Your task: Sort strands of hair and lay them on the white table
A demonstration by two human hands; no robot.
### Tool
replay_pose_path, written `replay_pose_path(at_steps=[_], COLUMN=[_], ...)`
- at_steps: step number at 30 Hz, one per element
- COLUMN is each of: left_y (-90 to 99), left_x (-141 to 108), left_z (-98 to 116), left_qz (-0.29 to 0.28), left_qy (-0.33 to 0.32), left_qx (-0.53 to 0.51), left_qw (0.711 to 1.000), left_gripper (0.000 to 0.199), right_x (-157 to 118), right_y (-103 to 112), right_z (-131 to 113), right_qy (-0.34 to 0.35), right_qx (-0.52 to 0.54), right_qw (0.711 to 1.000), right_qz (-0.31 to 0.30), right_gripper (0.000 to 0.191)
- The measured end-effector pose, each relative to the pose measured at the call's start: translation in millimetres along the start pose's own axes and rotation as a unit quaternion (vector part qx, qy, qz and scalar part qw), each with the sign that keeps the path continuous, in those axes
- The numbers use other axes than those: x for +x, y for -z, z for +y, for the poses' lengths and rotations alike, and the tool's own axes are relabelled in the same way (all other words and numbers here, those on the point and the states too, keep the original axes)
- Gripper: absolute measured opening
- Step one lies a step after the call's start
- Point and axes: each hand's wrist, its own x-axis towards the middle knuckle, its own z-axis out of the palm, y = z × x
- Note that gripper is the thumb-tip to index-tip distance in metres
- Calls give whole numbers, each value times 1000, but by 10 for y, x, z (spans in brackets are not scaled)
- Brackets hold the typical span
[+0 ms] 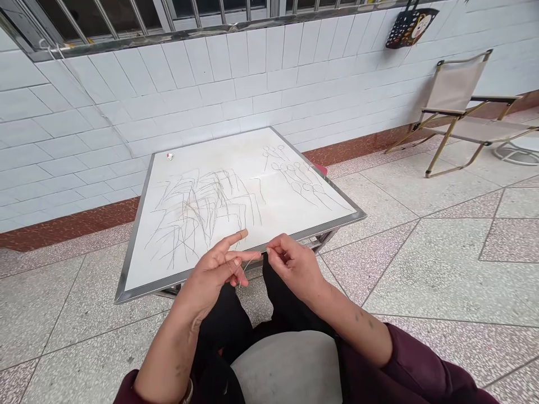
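Note:
My left hand (221,265) is held just over the near edge of the white table (248,146), its thumb pressing a thin pale-green wire (248,264) against the fingers. One finger of that hand points outward and has a tan covering on its tip. Close by on the right, my right hand (295,264) is closed in a pinch at the wire's other end. Bent thin wire pieces (202,207) lie in a loose tangle on the left half of the tabletop. Wires with looped ends (298,174) are spread in rows on the right half.
A small white-and-red object (169,156) sits at the table's far left corner. White tiled wall (236,78) with a barred window rises behind. To the right stand a folding chair (458,106) and a round white-framed item (517,151). A black basket (410,28) hangs on the wall.

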Motion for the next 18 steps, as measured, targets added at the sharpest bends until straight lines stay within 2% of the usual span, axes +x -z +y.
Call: replay_pose_path(at_steps=[4,11,18], left_y=[9,-101,-53], left_x=[-22,37,65], left_z=[3,-60,-100], left_qz=[32,10,-15], left_qy=[17,29,21], left_qx=[-11,2,101], left_qw=[999,1000,995], left_gripper=[55,59,51], right_x=[-3,11,6], right_y=[2,1,13], right_z=[4,-28,-44], right_qy=[9,30,10], right_qx=[-33,-65,-30], right_qw=[999,997,999], right_qz=[25,38,19], right_gripper=[4,5,6])
